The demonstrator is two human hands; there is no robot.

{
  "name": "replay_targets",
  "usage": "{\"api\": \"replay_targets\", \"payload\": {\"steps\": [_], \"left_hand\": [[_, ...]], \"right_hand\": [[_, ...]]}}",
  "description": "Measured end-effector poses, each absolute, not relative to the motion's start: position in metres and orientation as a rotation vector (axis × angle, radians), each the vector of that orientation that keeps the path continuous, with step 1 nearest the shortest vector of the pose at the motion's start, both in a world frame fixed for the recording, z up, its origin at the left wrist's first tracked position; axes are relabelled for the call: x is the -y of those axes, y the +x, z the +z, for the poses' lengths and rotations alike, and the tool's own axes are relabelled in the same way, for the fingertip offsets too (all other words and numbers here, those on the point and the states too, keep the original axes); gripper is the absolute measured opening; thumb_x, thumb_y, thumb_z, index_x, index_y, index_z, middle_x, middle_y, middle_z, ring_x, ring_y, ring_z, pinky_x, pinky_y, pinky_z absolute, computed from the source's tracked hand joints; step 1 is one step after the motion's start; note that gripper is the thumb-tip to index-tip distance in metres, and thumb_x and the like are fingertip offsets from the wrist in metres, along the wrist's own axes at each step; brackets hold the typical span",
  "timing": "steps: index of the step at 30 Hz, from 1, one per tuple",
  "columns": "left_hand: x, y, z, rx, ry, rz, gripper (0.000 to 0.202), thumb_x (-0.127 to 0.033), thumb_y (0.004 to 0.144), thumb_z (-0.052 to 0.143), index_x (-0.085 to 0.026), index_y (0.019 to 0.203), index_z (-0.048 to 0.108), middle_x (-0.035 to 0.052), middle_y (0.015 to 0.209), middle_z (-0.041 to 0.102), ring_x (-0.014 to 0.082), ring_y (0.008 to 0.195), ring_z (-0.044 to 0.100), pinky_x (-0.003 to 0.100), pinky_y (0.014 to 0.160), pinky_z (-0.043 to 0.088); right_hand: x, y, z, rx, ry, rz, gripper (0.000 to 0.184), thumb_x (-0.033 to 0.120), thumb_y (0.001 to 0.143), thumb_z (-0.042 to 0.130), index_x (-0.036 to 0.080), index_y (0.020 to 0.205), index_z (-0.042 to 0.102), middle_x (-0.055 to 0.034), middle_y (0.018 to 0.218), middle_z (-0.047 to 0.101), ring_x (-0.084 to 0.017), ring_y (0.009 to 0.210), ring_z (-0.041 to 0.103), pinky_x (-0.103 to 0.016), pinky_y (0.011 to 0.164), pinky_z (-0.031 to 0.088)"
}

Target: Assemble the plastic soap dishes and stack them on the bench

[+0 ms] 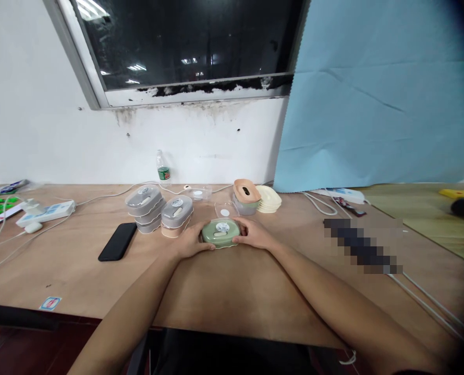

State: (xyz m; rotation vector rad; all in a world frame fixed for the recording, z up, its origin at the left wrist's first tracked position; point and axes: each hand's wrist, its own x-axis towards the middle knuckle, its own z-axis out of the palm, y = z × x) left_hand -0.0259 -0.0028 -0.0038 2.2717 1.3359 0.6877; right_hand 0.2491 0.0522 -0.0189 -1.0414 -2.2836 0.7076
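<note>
Between my two hands is a green lidded container [221,238] with a round label on top and a clear wrap-like edge around it. My left hand [191,240] grips its left side, thumb along the front. From the right, my right hand [254,234] closes on the opposite side, its thumb also at the front. Just left stand stacked grey containers [145,203] and a shorter stack, a grey container [177,211] over a peach one. Behind the green container lies a clear plastic piece with a white round label [224,211].
Behind my right hand are a peach lid [247,191] on a container and stacked cream lids [269,199]. A black phone [117,241] lies left. A bottle [162,167] stands by the wall. Power strips [56,212] and cables spread left and right. A blue cloth [373,94] hangs at right.
</note>
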Motion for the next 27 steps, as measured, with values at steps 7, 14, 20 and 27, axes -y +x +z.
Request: {"api": "replay_targets", "payload": {"steps": [7,14,20,27], "left_hand": [[0.002,-0.027,-0.009,-1.315,2.312,0.666,0.096,-0.059,0.069,0.068,-0.020,0.146,0.027,0.0126,0.147,0.037,0.0298,0.133,0.038,0.044,0.109,0.032],[0.002,-0.025,-0.010,-1.267,2.345,0.663,0.097,-0.051,0.070,0.072,-0.025,0.148,0.021,0.0126,0.148,0.032,0.0315,0.133,0.036,0.047,0.107,0.034],[0.008,-0.021,-0.001,-1.313,2.375,0.689,0.088,-0.048,0.069,0.073,-0.027,0.144,0.032,0.0111,0.134,0.044,0.0287,0.121,0.047,0.042,0.102,0.040],[0.015,-0.030,0.021,-1.447,2.558,0.925,0.076,-0.042,0.071,0.070,-0.027,0.140,0.040,0.0104,0.138,0.039,0.0305,0.126,0.040,0.042,0.106,0.035]], "right_hand": [[-0.048,0.247,-0.014,2.286,-1.057,0.685,0.076,0.058,0.071,0.068,0.020,0.134,0.048,-0.0022,0.081,0.060,-0.015,0.066,0.050,-0.025,0.059,0.038],[-0.048,0.247,-0.014,2.283,-1.072,0.688,0.077,0.059,0.071,0.066,0.020,0.135,0.047,-0.0024,0.082,0.060,-0.015,0.067,0.050,-0.025,0.059,0.038],[-0.049,0.249,-0.016,2.275,-0.983,0.718,0.076,0.066,0.076,0.056,0.016,0.134,0.047,-0.0034,0.082,0.057,-0.016,0.068,0.049,-0.026,0.060,0.039],[-0.054,0.254,-0.024,2.205,-0.953,0.726,0.075,0.067,0.086,0.038,0.016,0.140,0.035,-0.0024,0.075,0.054,-0.018,0.069,0.051,-0.029,0.064,0.040]]}}
